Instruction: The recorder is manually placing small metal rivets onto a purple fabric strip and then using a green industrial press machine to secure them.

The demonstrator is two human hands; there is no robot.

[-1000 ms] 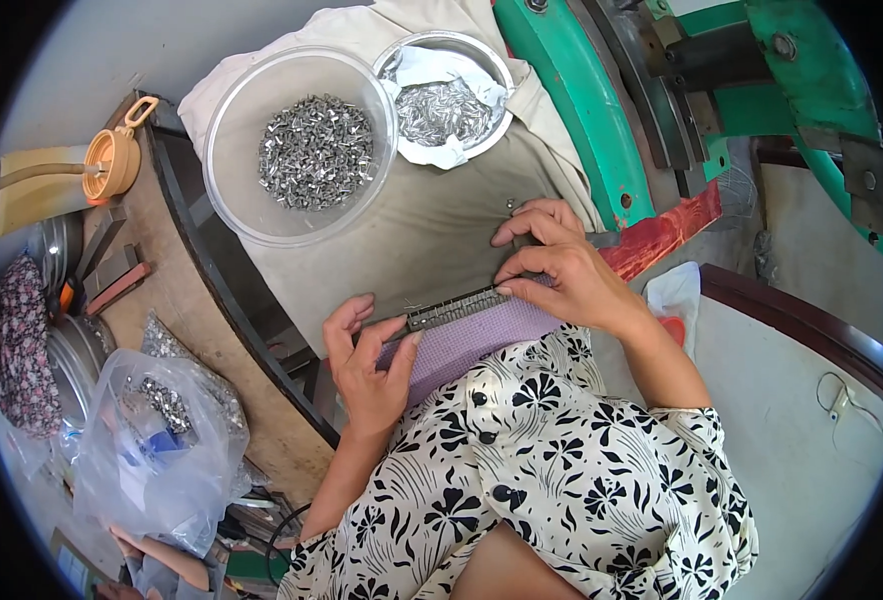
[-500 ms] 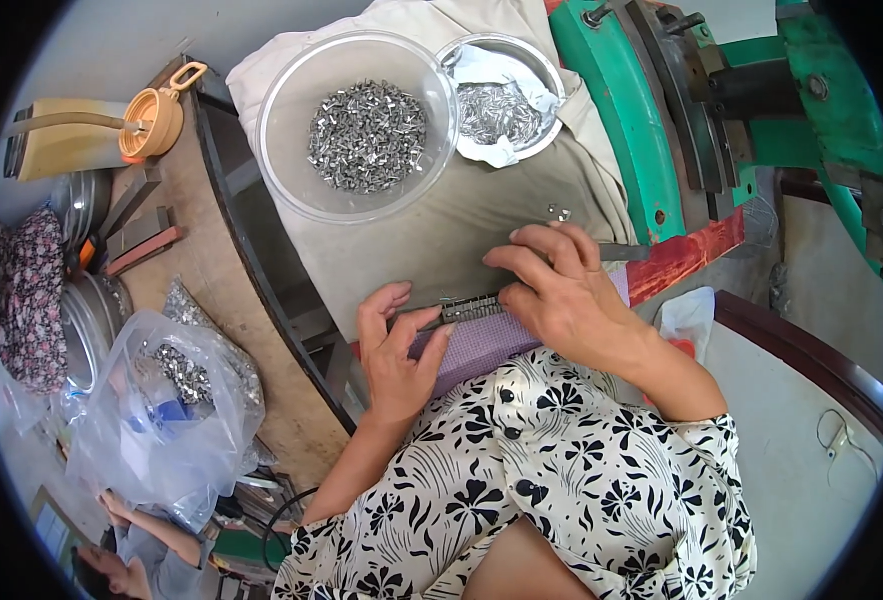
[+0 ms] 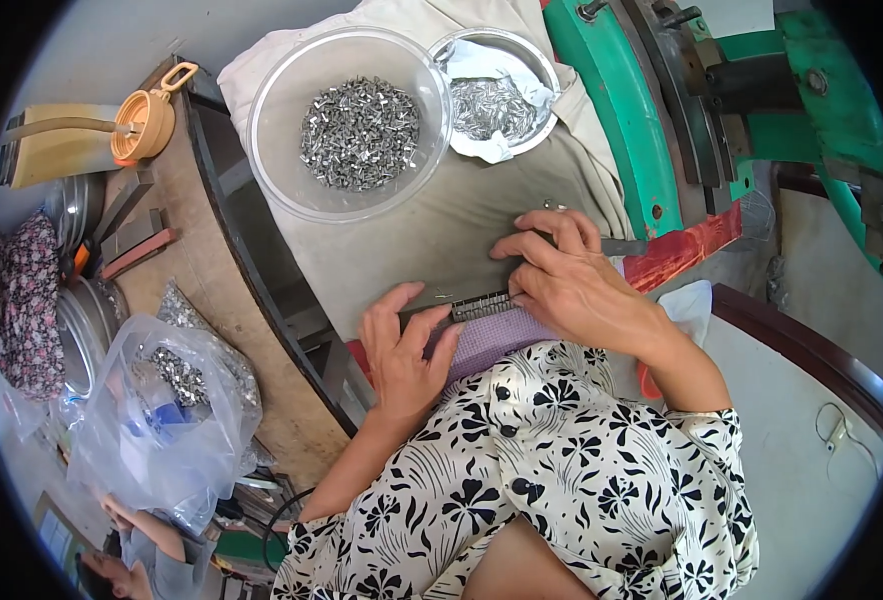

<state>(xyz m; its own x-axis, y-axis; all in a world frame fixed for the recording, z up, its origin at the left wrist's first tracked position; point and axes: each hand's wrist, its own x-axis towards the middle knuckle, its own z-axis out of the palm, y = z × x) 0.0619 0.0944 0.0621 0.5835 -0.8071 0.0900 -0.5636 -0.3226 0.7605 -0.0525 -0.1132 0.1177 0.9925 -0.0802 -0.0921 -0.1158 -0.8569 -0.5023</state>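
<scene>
A long narrow metal bar lies across the near edge of the cloth, with a row of small metal pieces (image 3: 482, 305) standing side by side on it. My left hand (image 3: 402, 350) holds the left end of the bar, its thumb on the near side and its curved fingers beyond. At the right end of the row, my right hand (image 3: 584, 290) has its thumb and index finger bent together; whatever is between them is hidden. A thin pin-like bit (image 3: 444, 296) lies by my left fingertips. Small shiny pieces (image 3: 554, 205) rest just beyond my right hand.
A clear plastic bowl (image 3: 272, 185) of short metal pieces stands at the back, beside a metal bowl (image 3: 549, 70) of thin pins on white lining. A green machine (image 3: 602, 100) stands at right. To the left, a bench (image 3: 252, 330) carries a plastic bag (image 3: 162, 440); a person sits beyond.
Both hands and the bar have shifted slightly to the right in the picture. My right fingers have closed in a little on the row's right end. The bowls look slightly moved leftward as the view shifts.
</scene>
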